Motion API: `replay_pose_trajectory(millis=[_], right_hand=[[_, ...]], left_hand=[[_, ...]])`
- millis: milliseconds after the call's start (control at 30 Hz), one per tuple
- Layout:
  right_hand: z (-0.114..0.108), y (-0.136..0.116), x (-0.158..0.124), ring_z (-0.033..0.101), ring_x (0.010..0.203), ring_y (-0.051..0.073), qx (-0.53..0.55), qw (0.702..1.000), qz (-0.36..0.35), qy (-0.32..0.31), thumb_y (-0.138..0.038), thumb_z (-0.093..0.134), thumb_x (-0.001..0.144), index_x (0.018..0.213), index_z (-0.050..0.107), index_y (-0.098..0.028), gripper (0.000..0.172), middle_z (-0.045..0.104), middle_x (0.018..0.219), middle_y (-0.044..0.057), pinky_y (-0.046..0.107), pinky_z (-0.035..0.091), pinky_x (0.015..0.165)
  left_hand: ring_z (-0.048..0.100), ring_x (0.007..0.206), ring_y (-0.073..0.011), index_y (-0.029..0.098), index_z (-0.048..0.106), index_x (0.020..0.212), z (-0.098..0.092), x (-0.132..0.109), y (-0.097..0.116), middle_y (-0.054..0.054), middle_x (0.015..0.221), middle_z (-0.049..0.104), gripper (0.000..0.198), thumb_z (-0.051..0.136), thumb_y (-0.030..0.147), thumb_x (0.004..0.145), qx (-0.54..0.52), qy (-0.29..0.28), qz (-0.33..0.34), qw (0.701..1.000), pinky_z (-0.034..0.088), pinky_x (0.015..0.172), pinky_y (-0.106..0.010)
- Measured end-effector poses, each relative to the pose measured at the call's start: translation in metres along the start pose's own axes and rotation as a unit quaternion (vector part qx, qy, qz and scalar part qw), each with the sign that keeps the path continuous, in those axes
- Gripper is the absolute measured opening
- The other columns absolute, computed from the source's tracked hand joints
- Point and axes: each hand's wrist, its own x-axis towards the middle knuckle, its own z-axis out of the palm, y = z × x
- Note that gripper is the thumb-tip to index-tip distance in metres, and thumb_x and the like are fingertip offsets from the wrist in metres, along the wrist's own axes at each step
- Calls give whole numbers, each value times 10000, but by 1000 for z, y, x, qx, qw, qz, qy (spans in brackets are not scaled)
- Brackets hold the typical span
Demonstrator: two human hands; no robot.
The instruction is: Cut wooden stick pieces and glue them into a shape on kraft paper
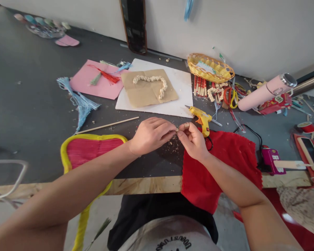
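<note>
Over the dark tabletop, the fingertips of my left hand [155, 135] and my right hand [193, 141] meet in a pinch. Between them is a small beige piece [177, 130], too tiny to make out its kind. Pale crumbs lie scattered on the table just below. A yellow glue gun [202, 118] rests right behind my right hand. Beyond both hands, a curved row of knobbly cream pieces [151, 79] lies on folded brown paper [142, 97], itself on a white board [183, 104]. A thin wooden stick [108, 125] lies left of my left hand.
A red cloth [225, 164] hangs over the front edge under my right forearm. A yellow-rimmed pink fan-like item [94, 150] lies beneath my left forearm. Blue tassels [80, 103], a yellow basket [209, 68], scissors [233, 99] and a pink flask [267, 91] stand around.
</note>
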Motion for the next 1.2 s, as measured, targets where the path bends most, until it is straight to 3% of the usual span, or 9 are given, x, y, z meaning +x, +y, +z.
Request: replay_pose_trajectory(millis=[367, 500, 633, 700, 800, 867, 933, 1033, 1200], right_hand=[[-1, 1, -1, 602, 822, 132, 18, 1000, 6, -3, -375, 629, 909, 1079, 550, -237, 233, 604, 929, 17, 267, 518, 714], [-2, 1, 0, 614, 832, 136, -7, 1000, -7, -15, -357, 614, 921, 1016, 595, -225, 164, 637, 949, 30, 275, 522, 721], [-4, -1, 0, 617, 818, 126, -34, 999, -33, 2, -326, 582, 941, 1006, 602, -216, 129, 631, 931, 24, 273, 527, 740], [-5, -1, 1, 616, 820, 127, -59, 997, -56, 19, -318, 572, 946, 1017, 606, -215, 130, 624, 942, 29, 280, 531, 753], [-8, -1, 1, 608, 831, 128, -92, 991, -96, 30, -285, 570, 947, 1045, 613, -222, 124, 620, 968, 35, 285, 533, 762], [-8, -1, 1, 607, 859, 131, -108, 987, -121, 22, -247, 572, 945, 1057, 619, -228, 123, 620, 977, 36, 285, 537, 771], [-9, -2, 2, 612, 885, 135, -119, 983, -143, 12, -215, 578, 939, 1059, 627, -234, 131, 620, 976, 35, 287, 545, 778], [-9, -5, 3, 626, 891, 143, -139, 976, -166, 12, -199, 594, 928, 1043, 641, -235, 129, 623, 968, 39, 300, 564, 776], [-9, -6, 4, 634, 881, 141, -166, 968, -188, 17, -176, 620, 911, 1005, 666, -236, 121, 637, 940, 36, 301, 578, 769]], left_hand=[[707, 745, -157, 161, 641, 903, -2, 1, 1, -41, 851, 758, 40, 607, 179, 891, -15, 9, 1, 1000, 523, 702, -274], [704, 760, -157, 162, 653, 905, 0, 0, 0, -48, 863, 759, 64, 594, 187, 903, -26, 0, -1, 1000, 522, 720, -275], [685, 779, -148, 157, 675, 910, -2, 0, 3, -52, 847, 746, 107, 583, 210, 914, -91, -13, -91, 992, 514, 731, -257], [656, 725, -128, 151, 682, 904, -4, 2, 5, -44, 806, 723, 129, 589, 239, 907, -175, -25, -206, 962, 506, 680, -231], [569, 571, -92, 135, 684, 917, -9, 6, 8, -9, 672, 648, 219, 601, 336, 895, -360, -91, -365, 854, 453, 527, -191], [517, 517, -76, 122, 685, 914, -12, 9, 9, 9, 610, 596, 278, 626, 390, 873, -461, -132, -413, 774, 407, 465, -173], [495, 513, -67, 116, 689, 882, -13, 11, 9, 16, 592, 572, 293, 676, 405, 833, -514, -149, -435, 724, 385, 449, -161], [484, 518, -59, 114, 693, 820, -12, 12, 9, 20, 582, 563, 282, 728, 392, 788, -544, -152, -455, 689, 379, 450, -152], [487, 529, -56, 111, 711, 790, -9, 11, 8, 11, 585, 578, 251, 733, 361, 783, -550, -161, -468, 673, 378, 458, -150]])
